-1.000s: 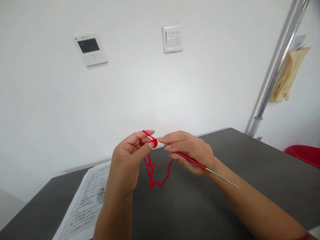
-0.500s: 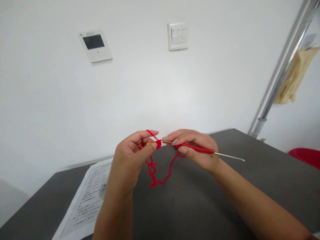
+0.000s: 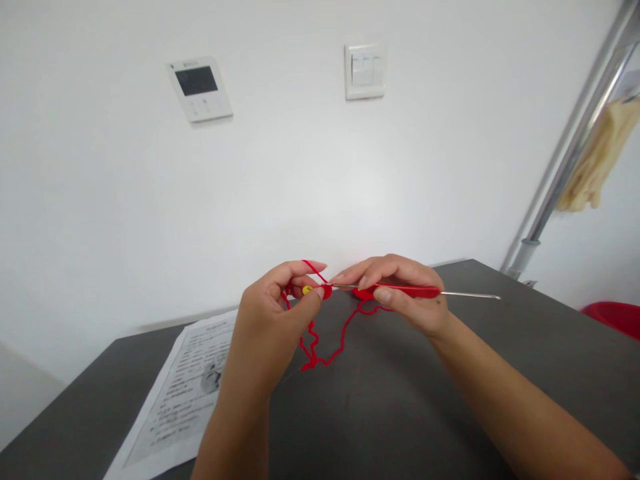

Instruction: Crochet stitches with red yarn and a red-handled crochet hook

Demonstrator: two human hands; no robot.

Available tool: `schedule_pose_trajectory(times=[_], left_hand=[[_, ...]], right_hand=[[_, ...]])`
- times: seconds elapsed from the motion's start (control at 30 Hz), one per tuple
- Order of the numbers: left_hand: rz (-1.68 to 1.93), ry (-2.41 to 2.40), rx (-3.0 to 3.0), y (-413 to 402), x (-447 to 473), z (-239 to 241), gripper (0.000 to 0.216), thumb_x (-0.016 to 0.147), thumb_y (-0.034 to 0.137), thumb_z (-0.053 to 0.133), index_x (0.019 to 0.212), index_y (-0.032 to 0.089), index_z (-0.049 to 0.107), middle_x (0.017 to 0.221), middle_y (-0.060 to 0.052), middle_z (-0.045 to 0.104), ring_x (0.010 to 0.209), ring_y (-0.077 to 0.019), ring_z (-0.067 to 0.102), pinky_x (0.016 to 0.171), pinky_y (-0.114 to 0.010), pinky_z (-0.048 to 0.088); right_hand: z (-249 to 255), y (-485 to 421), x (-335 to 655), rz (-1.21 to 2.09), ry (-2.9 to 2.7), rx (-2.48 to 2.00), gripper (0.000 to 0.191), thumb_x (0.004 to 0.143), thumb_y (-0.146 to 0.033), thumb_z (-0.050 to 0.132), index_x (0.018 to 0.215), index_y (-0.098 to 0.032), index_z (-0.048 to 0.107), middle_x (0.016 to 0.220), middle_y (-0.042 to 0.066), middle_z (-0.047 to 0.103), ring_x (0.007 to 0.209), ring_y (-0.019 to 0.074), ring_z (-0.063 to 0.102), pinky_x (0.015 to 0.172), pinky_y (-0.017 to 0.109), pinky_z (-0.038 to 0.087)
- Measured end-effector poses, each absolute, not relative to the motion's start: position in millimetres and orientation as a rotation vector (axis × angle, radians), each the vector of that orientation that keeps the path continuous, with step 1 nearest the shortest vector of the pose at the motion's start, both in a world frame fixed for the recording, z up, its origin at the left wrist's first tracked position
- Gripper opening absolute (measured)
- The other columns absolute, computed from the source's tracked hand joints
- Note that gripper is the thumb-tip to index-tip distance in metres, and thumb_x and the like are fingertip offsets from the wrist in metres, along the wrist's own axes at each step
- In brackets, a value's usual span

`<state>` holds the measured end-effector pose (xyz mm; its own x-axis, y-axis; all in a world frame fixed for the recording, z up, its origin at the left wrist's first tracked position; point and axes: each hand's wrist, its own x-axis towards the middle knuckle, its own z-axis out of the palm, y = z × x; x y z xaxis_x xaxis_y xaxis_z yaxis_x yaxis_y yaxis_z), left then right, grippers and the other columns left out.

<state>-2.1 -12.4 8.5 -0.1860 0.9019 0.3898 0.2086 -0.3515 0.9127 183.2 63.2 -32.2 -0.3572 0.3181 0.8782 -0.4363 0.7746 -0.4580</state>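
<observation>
Now crochet hook [image 3: 417, 291] level (tilted earlier) in right hand [image 3: 407, 308].

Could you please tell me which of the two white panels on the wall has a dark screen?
The left panel, which hangs tilted and has small buttons under its screen; the light switch to its right shows only plain white rockers.

Beside the matt dark counter [image 3: 400, 400], printed paper [image 3: 180, 400], fuzzy red yarn [image 3: 320, 347], and a glossy red-handled metal hook [image 3: 415, 291].
</observation>
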Motion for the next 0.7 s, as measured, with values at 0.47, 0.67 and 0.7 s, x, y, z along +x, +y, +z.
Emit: schedule_pose_trajectory(times=[0.47, 0.67, 0.7], left_hand=[[1.592, 1.492, 1.717, -12.7, 2.1, 5.5, 0.024, 0.076, 0.021, 0.072, 0.099, 0.023, 0.079, 0.078, -0.001, 0.073, 0.077, -0.0202, 0.064, 0.072, -0.032, 0.047], [1.686, 1.508, 1.896, -14.7, 2.8, 3.2, 0.024, 0.077, 0.016, 0.069, 0.097, 0.025, 0.079, 0.083, -0.001, 0.074, 0.078, -0.0203, 0.063, 0.076, -0.032, 0.047], [1.702, 1.510, 1.940, -14.8, 2.6, 2.6, 0.024, 0.078, 0.015, 0.069, 0.097, 0.025, 0.078, 0.082, -0.001, 0.073, 0.076, -0.0202, 0.063, 0.075, -0.032, 0.047]], right_hand=[[-19.0, 56.1, 196.9, 0.390, -2.060, -0.066, 0.012, 0.100, -0.015, 0.053, 0.094, -0.020, 0.061, 0.111, 0.013, 0.079, 0.106, 0.0187, 0.076, 0.087, 0.032, 0.062], [-20.2, 52.6, 193.3, 0.313, -2.062, -0.119, 0.012, 0.098, -0.012, 0.053, 0.096, -0.021, 0.061, 0.112, 0.011, 0.078, 0.104, 0.0187, 0.076, 0.086, 0.031, 0.062], [-20.2, 51.9, 192.7, 0.301, -2.070, -0.123, 0.012, 0.098, -0.011, 0.053, 0.096, -0.021, 0.060, 0.113, 0.011, 0.078, 0.105, 0.0185, 0.075, 0.087, 0.032, 0.062]])
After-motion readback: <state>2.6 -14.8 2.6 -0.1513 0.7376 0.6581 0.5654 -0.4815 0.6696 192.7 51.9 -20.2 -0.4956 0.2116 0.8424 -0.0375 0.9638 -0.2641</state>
